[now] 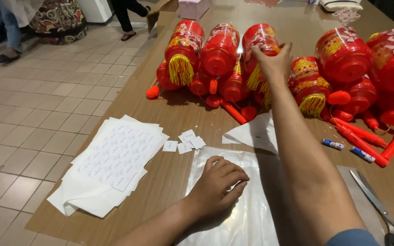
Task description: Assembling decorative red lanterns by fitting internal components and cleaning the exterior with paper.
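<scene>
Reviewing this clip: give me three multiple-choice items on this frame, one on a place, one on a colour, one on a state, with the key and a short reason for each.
1. Where do the scissors lie?
A. at the table's near right edge
B. on the floor tiles
C. on top of the sticker sheets

2. What colour are the tassels on the red lanterns?
A. blue
B. yellow
C. white

3. What is the left hand doing?
A. lifting a lantern
B. holding the scissors
C. resting on a clear plastic bag

Key: 1 A, the scissors lie on the table by the right arm, far from the sticker sheets. 2 B, the fringe under each lantern is yellow. 3 C, the left hand lies curled, palm down, on the clear plastic bag, while the right hand is on a lantern.
</scene>
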